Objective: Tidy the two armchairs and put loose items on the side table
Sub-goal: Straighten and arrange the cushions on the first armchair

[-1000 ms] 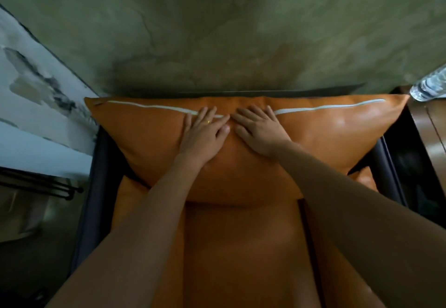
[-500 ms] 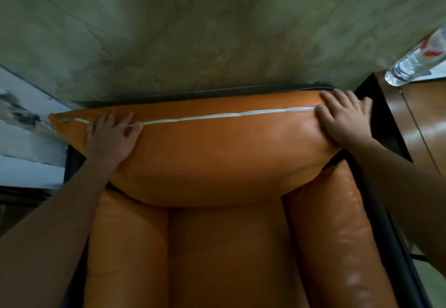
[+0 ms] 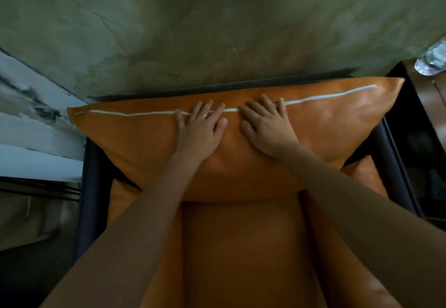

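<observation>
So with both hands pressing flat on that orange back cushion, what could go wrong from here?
1. The left hand and right hand lie flat near the middle of the back cushion, gripping nothing, so it may slump forward onto the seat once released.
2. The water bottle lies by the edge of the side table, close to the cushion's right corner; a hard shove might jolt it.
</observation>
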`<state>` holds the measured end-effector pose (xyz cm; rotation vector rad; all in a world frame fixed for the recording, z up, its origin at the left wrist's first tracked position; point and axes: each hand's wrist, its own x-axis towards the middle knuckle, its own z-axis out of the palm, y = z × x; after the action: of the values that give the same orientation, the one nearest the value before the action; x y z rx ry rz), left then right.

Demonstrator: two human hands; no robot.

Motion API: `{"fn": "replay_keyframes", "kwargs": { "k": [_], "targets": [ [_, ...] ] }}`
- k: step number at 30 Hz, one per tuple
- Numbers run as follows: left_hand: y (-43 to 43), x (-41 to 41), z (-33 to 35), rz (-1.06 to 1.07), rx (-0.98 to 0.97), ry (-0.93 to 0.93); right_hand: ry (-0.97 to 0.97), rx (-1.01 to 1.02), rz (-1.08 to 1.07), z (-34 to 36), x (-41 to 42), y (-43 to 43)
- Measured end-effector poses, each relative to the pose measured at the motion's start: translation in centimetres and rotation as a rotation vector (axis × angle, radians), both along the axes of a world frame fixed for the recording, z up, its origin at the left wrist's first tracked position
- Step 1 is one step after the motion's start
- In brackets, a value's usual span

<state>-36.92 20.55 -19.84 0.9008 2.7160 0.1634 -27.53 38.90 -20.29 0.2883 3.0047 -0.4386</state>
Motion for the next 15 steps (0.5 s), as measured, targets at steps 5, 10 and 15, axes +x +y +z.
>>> {"fn": "replay_keyframes", "kwargs": {
  "k": [5,10,15],
  "targets": [
    [-7.3,-4.0,-1.4,0.025,-0.066,0.096,-0.051,0.069,-0.061,-2.3,0.3,2.4],
    [-19.3,-10.7,-0.5,0.167,-0.096,0.095,-0.144,0.16,-0.226,-1.4,1.6,5.7],
    [-22.2,-12.2,1.2,0.27,-0.041,-0.002,-0.183,0.06,-0.392,1.0,-1.8,-0.1]
  ]
}}
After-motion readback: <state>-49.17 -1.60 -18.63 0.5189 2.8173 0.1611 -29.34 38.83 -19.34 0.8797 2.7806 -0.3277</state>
